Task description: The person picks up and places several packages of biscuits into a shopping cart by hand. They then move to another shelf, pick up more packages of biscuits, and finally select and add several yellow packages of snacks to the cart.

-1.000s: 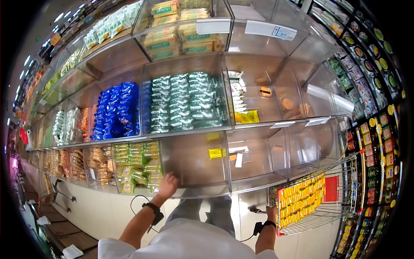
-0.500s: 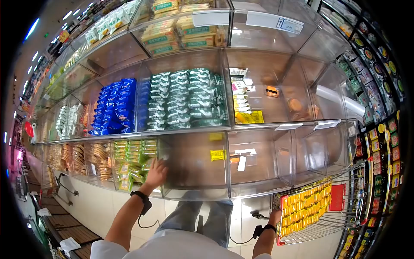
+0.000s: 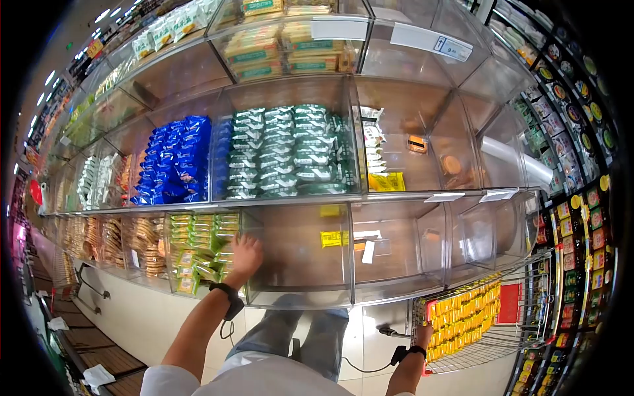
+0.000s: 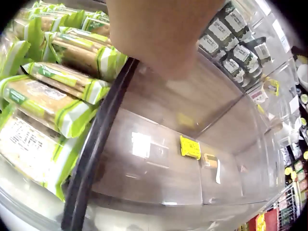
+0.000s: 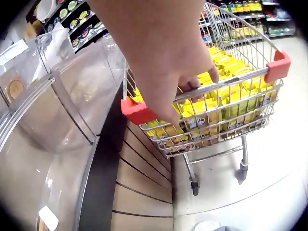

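The right hand (image 5: 161, 72) grips a wire shopping cart (image 5: 244, 76) by the top bar of its near end, fingers curled over the metal between two red corner caps (image 5: 278, 66). Within the cart, glossy yellow packets (image 3: 462, 317) lie in close rows, reaching from the near end toward an upright red panel (image 3: 508, 302).

The left hand (image 3: 246, 256) is at the dark-edged divider (image 4: 100, 130) that forms the right edge of a lower bin; whether its fingers are apart or together cannot be told. The bin holds stacked clear packets (image 4: 50, 103) with bright green bands, pale crimped ends and tan contents. One small yellow packet (image 4: 190, 147) lies near the right wall of the adjoining bin. Beyond, the upper row bears dark green packets (image 3: 264, 152) and, farther left, blue packets (image 3: 173, 162).
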Action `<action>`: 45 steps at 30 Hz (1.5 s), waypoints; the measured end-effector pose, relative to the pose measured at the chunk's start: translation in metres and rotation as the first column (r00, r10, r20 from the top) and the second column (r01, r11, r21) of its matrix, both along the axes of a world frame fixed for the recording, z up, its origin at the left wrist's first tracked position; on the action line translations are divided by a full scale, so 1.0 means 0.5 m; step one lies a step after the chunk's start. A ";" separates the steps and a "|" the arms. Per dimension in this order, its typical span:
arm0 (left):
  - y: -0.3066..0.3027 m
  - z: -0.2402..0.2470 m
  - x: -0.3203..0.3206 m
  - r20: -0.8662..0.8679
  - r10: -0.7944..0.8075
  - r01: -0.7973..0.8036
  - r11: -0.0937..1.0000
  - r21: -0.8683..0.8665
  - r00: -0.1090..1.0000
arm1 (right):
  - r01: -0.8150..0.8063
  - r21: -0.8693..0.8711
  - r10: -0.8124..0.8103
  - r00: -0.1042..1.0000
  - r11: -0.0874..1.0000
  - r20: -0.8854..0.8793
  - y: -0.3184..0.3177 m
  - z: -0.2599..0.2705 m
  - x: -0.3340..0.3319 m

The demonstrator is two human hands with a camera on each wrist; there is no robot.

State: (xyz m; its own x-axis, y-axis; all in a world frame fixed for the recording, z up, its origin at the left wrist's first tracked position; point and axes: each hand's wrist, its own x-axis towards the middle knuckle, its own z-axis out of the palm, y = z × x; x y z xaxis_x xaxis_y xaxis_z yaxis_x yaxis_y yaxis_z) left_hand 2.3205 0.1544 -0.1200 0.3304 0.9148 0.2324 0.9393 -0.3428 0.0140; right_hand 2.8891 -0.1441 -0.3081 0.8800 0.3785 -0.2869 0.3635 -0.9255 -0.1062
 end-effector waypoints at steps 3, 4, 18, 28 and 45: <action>0.003 -0.004 -0.002 0.043 -0.008 0.006 0.999 0.047 0.999 | -0.096 -0.080 0.077 0.973 0.992 -0.218 0.014 0.025 0.013; 0.002 -0.005 -0.004 0.032 -0.006 0.004 0.999 0.039 0.999 | -0.139 -0.082 0.116 0.965 0.987 -0.237 0.018 0.031 0.009; 0.003 0.003 -0.015 0.123 -0.043 0.048 0.998 -0.036 0.991 | -0.199 -0.112 0.205 0.977 0.974 0.050 0.040 0.002 -0.229; 0.004 0.001 -0.027 0.194 -0.067 0.076 0.996 -0.043 0.979 | -0.305 -0.178 0.170 0.832 0.936 -0.529 0.073 0.118 -0.357; 0.006 0.004 -0.021 0.269 -0.080 0.076 0.997 0.027 0.960 | -0.348 0.190 0.397 0.791 0.918 -0.465 0.199 0.155 -0.333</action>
